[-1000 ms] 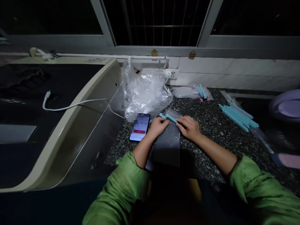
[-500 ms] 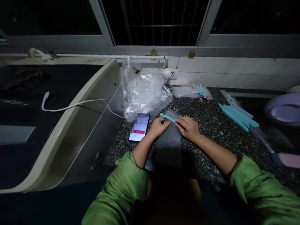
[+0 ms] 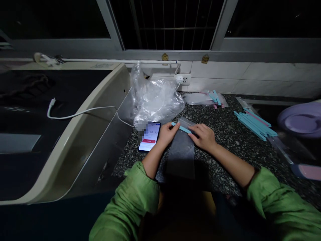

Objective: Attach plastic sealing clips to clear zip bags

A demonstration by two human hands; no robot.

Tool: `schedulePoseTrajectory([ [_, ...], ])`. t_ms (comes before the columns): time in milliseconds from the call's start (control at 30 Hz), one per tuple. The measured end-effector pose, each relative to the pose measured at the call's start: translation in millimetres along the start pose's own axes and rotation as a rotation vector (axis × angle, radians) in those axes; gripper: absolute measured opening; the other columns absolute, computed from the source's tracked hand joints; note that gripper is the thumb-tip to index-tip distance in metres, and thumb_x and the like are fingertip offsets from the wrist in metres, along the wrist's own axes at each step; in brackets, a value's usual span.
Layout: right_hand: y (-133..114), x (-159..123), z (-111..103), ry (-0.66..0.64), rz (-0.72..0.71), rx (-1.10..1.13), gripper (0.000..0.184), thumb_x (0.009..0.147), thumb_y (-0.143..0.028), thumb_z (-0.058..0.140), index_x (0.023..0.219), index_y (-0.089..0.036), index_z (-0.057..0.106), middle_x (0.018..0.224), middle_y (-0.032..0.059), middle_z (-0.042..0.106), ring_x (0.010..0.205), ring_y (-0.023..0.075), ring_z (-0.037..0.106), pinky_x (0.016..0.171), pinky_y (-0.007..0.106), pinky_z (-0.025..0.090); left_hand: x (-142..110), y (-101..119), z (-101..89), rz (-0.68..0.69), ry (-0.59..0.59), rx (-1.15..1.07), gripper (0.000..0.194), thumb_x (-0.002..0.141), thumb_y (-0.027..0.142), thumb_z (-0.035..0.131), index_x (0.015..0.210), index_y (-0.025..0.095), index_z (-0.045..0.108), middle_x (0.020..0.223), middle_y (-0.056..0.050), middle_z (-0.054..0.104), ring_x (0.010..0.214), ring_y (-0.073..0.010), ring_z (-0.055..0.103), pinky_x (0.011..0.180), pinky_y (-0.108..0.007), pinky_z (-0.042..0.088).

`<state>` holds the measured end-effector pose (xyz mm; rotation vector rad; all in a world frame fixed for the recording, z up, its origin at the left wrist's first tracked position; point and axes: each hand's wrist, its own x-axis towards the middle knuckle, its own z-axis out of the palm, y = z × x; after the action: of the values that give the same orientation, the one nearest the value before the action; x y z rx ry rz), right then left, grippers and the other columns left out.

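Between both hands lies a light-blue bag sealing clip point(image 3: 185, 129), slanting across the upper part of a clear plastic bag point(image 3: 181, 157) flat on the counter. My left hand point(image 3: 167, 134) pinches the clip's left end between thumb and fingers. At the right end, my right hand point(image 3: 204, 136) has its thumb and fingertips closed on the clip. A phone point(image 3: 149, 137) with a lit timer screen rests beside my left wrist.
Several blue clips point(image 3: 253, 124) lie in a pile to the right, and a few more point(image 3: 214, 97) sit on plastic bags at the back. A crumpled clear bag point(image 3: 156, 100) stands near the socket point(image 3: 185, 79). A large appliance point(image 3: 100, 120) fills the left; a purple basin point(image 3: 301, 118) is far right.
My left fingers have shifted to the clip's left end, and the clip now looks straight and closed, where its left end showed a protruding part before. The bag stays in place.
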<state>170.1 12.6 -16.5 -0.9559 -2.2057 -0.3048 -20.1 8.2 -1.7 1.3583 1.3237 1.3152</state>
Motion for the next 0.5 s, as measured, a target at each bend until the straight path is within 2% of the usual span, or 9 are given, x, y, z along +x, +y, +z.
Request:
schedulePoseTrajectory([
  [133,20,-1,-4,0.056,0.259,0.266,0.049,0.073,-0.043,0.064,0.116,-0.021,0.054,0.106,0.0103,0.061,0.096,0.0254,0.056,0.08,0.041,0.046,-2,2,0.4,0.033,-0.079,-0.018,0.034,0.067,0.048,0.06,0.059,0.015,0.057,0.056,0.003,0.052,0.059,-0.0104,0.046,0.059,-0.022,0.035],
  [200,29,-2,-5,-0.065,0.423,0.523,0.061,0.07,-0.049,0.065,0.121,-0.022,0.048,0.104,0.0084,0.062,0.092,0.0238,0.057,0.077,0.039,0.047,-3,2,1.0,0.052,-0.14,-0.01,0.035,0.067,0.049,0.059,0.06,0.015,0.057,0.056,0.003,0.053,0.06,-0.0107,0.046,0.059,-0.022,0.035],
  [300,34,-3,-8,-0.331,0.624,0.88,0.069,0.065,-0.052,0.067,0.123,-0.022,0.046,0.093,0.0039,0.064,0.081,0.0191,0.059,0.071,0.033,0.047,-4,1,1.6,0.081,-0.213,-0.012,0.036,0.067,0.051,0.06,0.061,0.015,0.058,0.058,0.002,0.054,0.062,-0.0112,0.047,0.06,-0.022,0.036],
  [400,30,-1,-13,-0.441,0.744,1.009,0.069,0.053,-0.051,0.075,0.112,-0.02,0.054,0.085,0.0012,0.063,0.074,0.0166,0.057,0.067,0.029,0.045,-3,0,1.4,0.111,-0.245,-0.017,0.037,0.067,0.052,0.06,0.063,0.015,0.059,0.06,0.002,0.055,0.063,-0.0118,0.048,0.062,-0.023,0.037],
  [500,26,2,-16,-0.519,0.8,1.028,0.055,0.046,-0.049,0.078,0.088,-0.017,0.061,0.07,-0.0021,0.059,0.063,0.0127,0.052,0.061,0.025,0.04,-2,0,0.5,0.15,-0.25,0.005,0.037,0.068,0.052,0.06,0.062,0.015,0.058,0.06,0.002,0.053,0.062,-0.0119,0.047,0.061,-0.024,0.036],
])
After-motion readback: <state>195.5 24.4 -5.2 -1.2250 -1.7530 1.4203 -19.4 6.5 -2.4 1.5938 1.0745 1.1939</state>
